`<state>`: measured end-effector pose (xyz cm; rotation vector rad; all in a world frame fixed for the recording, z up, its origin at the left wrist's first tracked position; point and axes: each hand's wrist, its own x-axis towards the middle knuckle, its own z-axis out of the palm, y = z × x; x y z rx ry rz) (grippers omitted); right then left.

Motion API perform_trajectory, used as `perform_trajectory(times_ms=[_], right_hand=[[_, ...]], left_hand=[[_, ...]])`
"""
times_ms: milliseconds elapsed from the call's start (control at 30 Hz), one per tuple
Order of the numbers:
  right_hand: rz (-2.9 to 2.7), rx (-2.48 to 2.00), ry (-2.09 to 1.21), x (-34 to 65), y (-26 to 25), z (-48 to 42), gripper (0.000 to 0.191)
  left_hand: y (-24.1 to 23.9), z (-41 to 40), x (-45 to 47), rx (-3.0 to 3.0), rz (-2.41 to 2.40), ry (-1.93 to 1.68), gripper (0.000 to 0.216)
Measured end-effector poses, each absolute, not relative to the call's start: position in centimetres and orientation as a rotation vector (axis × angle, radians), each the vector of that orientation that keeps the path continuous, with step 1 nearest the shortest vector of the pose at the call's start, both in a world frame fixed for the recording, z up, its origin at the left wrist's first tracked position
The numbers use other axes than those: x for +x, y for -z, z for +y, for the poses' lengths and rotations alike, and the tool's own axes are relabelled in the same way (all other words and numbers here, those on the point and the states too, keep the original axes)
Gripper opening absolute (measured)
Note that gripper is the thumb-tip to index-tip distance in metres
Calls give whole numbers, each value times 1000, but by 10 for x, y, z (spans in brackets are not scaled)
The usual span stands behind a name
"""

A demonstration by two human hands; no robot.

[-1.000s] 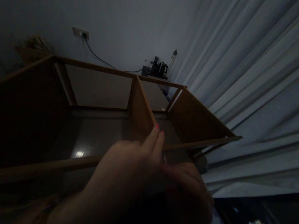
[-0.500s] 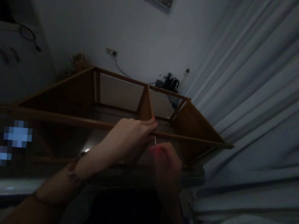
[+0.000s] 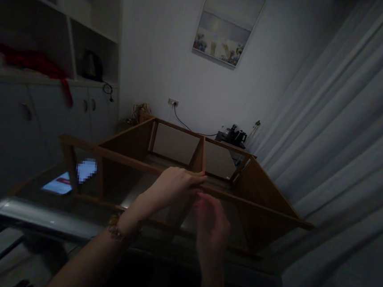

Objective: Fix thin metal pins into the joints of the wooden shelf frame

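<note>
A brown wooden frame [image 3: 129, 159] with a middle divider lies across the table. My left hand [image 3: 174, 184] is closed over its near rail where the divider meets it, with fingertips pressed on the joint. Just below and right of that joint is my right hand [image 3: 214, 223], its fingers pinched together beneath the rail. A thin, pale metal rod stuck up from this pinch half a second ago; blur and dim light hide it now. A beaded bracelet [image 3: 116, 227] circles my left wrist.
A lit phone [image 3: 59, 183] lies on the table [image 3: 44, 217] at the left. White cabinets [image 3: 51, 113] stand beyond it, and a long pale curtain [image 3: 339, 143] hangs at the right. A black kettle [image 3: 240, 137] stands near the back wall, by a cord.
My view has tilted up and swung left, showing more cabinet and the whole wall picture. Both hands stay at the same joint. The rod between them no longer shows.
</note>
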<state>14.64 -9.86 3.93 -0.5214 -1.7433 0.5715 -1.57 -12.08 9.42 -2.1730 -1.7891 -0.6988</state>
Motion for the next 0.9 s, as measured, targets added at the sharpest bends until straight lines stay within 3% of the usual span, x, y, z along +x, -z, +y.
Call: perform_trajectory(times_ms=[300, 600, 900], right_hand=[[-1523, -585, -518, 130, -27, -108, 15], [-1720, -572, -56, 147, -23, -103, 21], [-1843, -575, 143, 159, -34, -99, 23]], left_hand=[[-90, -120, -12, -2163, -1773, 710, 37], [-94, -120, -11, -2172, -1805, 659, 35], [-91, -119, -12, -2156, -1822, 698, 33]])
